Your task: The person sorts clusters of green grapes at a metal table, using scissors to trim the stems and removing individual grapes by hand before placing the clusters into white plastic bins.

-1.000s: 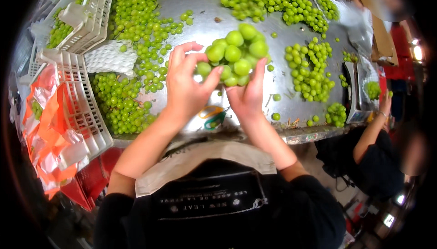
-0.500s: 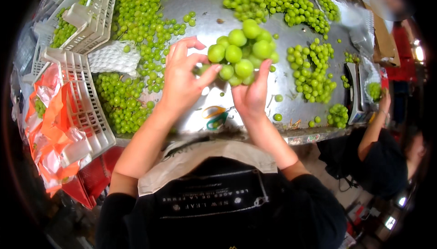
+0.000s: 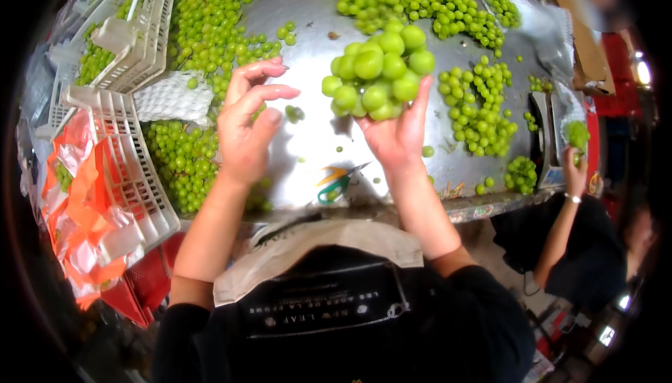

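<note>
A bunch of large green grapes [image 3: 378, 68] rests up off the metal table [image 3: 294, 166] in my right hand [image 3: 397, 134], whose thumb lies along its right side. The palm and the other fingers are partly hidden under the fruit. To the left, my left hand [image 3: 246, 117] is raised with fingers apart and bent, holding nothing. Just beside its fingertips, a loose grape or two [image 3: 295, 113] show above or on the metal. Scissors with green and yellow handles [image 3: 333, 185] lie on the table between my forearms, their points toward the right.
Loose grapes [image 3: 210, 19] heap along the left, beside white plastic crates [image 3: 133, 152] and a white foam net [image 3: 173, 97]. More bunches [image 3: 478, 106] lie right and at the back. At the far right, a co-worker's hand [image 3: 575, 171] holds a small bunch by a tray.
My left hand has drawn back leftward, away from the bunch, and its fingers have spread. The bunch in my right hand has turned and shifted slightly. The co-worker's hand has moved.
</note>
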`<state>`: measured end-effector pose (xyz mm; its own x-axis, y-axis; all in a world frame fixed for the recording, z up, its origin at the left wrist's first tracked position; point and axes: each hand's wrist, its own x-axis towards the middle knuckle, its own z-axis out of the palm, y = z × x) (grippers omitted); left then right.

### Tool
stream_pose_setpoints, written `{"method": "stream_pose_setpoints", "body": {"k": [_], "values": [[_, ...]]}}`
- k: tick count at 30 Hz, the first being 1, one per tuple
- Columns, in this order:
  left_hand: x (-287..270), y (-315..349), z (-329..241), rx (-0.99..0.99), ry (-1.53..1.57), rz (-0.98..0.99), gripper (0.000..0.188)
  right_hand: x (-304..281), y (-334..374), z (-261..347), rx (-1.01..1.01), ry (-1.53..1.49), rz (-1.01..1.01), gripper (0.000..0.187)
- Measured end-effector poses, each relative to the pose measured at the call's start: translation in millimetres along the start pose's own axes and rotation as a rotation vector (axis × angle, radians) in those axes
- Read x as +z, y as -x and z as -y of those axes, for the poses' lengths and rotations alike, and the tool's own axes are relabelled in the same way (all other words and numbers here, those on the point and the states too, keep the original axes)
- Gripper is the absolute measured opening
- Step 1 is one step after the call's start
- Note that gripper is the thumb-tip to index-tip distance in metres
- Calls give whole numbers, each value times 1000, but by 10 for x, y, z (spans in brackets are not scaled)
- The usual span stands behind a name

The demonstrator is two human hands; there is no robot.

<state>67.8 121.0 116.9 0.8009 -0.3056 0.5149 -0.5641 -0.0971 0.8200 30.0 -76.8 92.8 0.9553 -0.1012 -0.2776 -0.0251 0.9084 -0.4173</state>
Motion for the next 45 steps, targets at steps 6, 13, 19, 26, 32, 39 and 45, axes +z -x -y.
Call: {"method": "stream_pose_setpoints", "body": {"k": [6, 13, 19, 26, 32, 39, 45], "values": [[294, 12, -192, -25, -230, 24, 30, 39, 46, -16, 15, -1, 98, 73], [296, 16, -44, 89, -338, -31, 31, 176, 153, -59, 5, 62, 91, 66], [266, 62, 53, -34, -60, -60, 37, 161, 147, -69, 17, 69, 115, 65], [270, -97, 169, -728, 798, 40, 55, 313, 278, -65, -74, 286, 143, 53], [288, 31, 334, -840, 1319, -54, 64, 321, 418, 157, 44, 753, 282, 69], [291, 128, 340, -790, 1307, -98, 63, 225, 383, 85, -42, 845, 294, 66], [313, 192, 344, -899, 1187, -231, 62, 25, 395, 77, -131, 899, 237, 62]]}}
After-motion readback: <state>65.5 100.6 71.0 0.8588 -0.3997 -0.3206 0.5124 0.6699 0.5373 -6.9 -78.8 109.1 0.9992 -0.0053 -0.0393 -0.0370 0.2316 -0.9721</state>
